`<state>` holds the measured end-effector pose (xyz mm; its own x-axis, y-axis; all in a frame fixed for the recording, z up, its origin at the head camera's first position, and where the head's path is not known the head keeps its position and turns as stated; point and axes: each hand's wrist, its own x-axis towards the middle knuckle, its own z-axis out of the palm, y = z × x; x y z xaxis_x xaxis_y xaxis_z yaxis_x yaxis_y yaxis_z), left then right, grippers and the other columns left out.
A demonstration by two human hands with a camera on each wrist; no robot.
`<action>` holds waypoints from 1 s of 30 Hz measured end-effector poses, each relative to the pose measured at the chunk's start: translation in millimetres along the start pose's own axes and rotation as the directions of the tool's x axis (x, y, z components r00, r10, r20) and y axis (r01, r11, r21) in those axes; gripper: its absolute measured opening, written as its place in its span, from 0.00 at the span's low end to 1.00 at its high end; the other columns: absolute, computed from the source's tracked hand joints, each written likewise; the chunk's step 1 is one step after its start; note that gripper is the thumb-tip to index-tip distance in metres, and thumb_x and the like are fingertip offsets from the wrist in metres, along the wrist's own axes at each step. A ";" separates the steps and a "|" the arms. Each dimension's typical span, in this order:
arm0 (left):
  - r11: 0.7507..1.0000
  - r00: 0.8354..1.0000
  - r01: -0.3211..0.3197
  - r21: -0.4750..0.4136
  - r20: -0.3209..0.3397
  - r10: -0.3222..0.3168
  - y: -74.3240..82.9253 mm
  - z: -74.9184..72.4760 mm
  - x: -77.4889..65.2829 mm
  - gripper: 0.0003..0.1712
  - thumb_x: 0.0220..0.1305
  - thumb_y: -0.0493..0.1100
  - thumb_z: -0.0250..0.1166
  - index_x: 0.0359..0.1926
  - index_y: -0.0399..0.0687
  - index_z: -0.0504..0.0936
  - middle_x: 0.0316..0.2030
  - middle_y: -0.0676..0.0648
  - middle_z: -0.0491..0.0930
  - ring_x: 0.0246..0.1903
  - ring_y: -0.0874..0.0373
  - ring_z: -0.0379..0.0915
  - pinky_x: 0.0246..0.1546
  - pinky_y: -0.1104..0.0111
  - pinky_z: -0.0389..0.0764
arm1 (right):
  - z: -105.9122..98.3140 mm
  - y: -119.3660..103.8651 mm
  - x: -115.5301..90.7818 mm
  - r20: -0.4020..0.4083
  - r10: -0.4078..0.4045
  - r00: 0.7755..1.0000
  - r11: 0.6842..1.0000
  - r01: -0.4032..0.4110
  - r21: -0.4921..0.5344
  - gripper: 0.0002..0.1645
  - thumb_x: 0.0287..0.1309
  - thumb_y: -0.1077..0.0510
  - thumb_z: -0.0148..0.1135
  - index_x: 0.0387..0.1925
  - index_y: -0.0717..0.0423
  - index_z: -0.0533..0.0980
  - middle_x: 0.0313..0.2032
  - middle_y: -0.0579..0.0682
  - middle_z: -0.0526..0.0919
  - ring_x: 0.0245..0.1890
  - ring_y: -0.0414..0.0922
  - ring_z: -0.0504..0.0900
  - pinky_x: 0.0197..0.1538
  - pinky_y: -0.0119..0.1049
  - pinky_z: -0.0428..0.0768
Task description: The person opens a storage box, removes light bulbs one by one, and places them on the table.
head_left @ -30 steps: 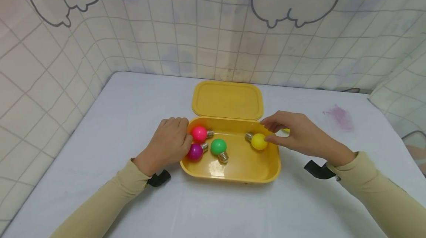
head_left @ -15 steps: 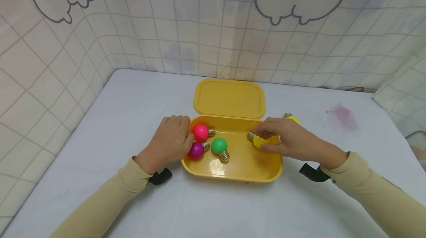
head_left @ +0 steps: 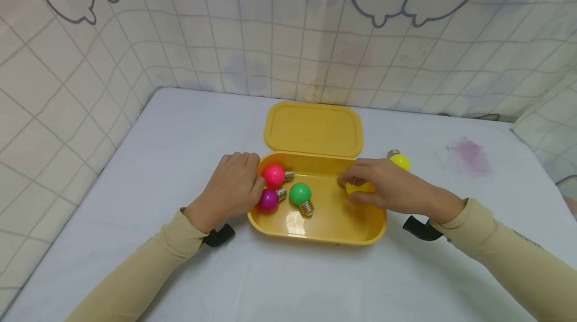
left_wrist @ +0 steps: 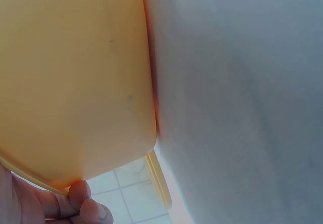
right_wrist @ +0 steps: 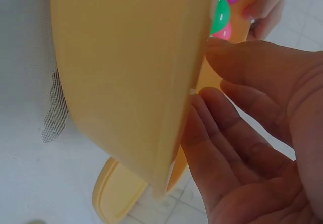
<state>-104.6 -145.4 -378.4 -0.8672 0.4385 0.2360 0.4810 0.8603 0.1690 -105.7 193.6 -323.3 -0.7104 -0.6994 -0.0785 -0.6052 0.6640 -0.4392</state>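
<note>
My left hand (head_left: 232,186) grips the left rim of a yellow plastic box (head_left: 326,224); in the left wrist view its fingers (left_wrist: 81,196) curl round the edge. Over the right rim, my right hand (head_left: 396,187) reaches into the box, thumb and fingers curled round a yellow light bulb (head_left: 358,188), which they partly cover. That bulb is hidden behind the box wall in the right wrist view. Inside at the left lie a pink bulb (head_left: 273,176), a purple bulb (head_left: 268,201) and a green bulb (head_left: 300,194).
Behind the box, its yellow lid (head_left: 313,129) lies flat on the white-covered table (head_left: 203,282). Another yellow bulb (head_left: 400,162) lies on the cloth beyond the right hand. A pink stain (head_left: 470,155) marks the cloth at right. Tile-patterned curtains (head_left: 288,46) hang round the back and sides.
My right hand has moved left and down over the yellow bulb in the box, fingers closing round it. The other yellow bulb has come into fuller view. The left hand keeps its grip.
</note>
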 end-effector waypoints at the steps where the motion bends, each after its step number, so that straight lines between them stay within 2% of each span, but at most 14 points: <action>1: 1.000 1.000 0.001 0.000 0.001 -0.001 0.2 -0.4 0.3 0.09 0.66 0.44 0.50 0.32 0.44 0.69 0.23 0.47 0.66 0.28 0.51 0.63 0.41 0.59 0.68 | 0.0 0.2 0.7 0.000 0.002 1.000 1.000 -0.002 -0.003 0.18 0.61 0.59 0.71 0.53 0.54 0.83 0.49 0.47 0.87 0.50 0.43 0.83 0.55 0.44 0.85; 10: 1.000 1.000 0.001 0.004 0.003 -0.001 0.5 -0.4 2.4 0.09 0.66 0.43 0.50 0.31 0.44 0.68 0.23 0.48 0.66 0.27 0.52 0.62 0.40 0.60 0.67 | 0.6 -0.4 5.3 -0.038 0.041 0.998 0.998 -0.043 -0.055 0.19 0.57 0.64 0.73 0.52 0.56 0.83 0.47 0.49 0.87 0.46 0.44 0.84 0.51 0.42 0.87; 18: 1.000 1.000 0.006 0.001 0.013 -0.006 2.3 -2.0 2.7 0.08 0.66 0.43 0.50 0.31 0.44 0.68 0.23 0.47 0.66 0.28 0.51 0.63 0.41 0.59 0.68 | 4.3 0.3 9.6 -0.046 0.081 0.996 0.988 -0.087 -0.128 0.20 0.57 0.65 0.73 0.53 0.57 0.83 0.49 0.52 0.87 0.49 0.48 0.85 0.54 0.45 0.87; 24: 1.000 1.000 0.012 0.000 0.024 -0.012 1.8 -2.2 2.2 0.09 0.66 0.44 0.50 0.31 0.44 0.68 0.23 0.47 0.66 0.28 0.51 0.64 0.42 0.59 0.69 | 1.6 -0.7 11.4 -0.020 0.088 0.996 0.989 -0.090 -0.120 0.20 0.57 0.65 0.73 0.52 0.57 0.83 0.48 0.50 0.87 0.48 0.47 0.85 0.54 0.45 0.87; 30: 1.000 1.000 0.011 0.007 0.022 -0.011 0.7 -1.2 0.9 0.09 0.66 0.43 0.50 0.32 0.44 0.68 0.23 0.47 0.66 0.28 0.52 0.63 0.41 0.59 0.69 | 0.8 -2.6 13.0 0.048 0.118 0.992 0.987 -0.112 -0.112 0.22 0.58 0.63 0.73 0.55 0.56 0.81 0.50 0.49 0.86 0.48 0.46 0.84 0.55 0.45 0.86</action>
<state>-104.9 -144.7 -377.0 -0.8750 0.4346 0.2133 0.4707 0.8668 0.1647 -113.1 182.6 -323.9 -0.7587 -0.6283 -0.1721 -0.5583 0.7633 -0.3250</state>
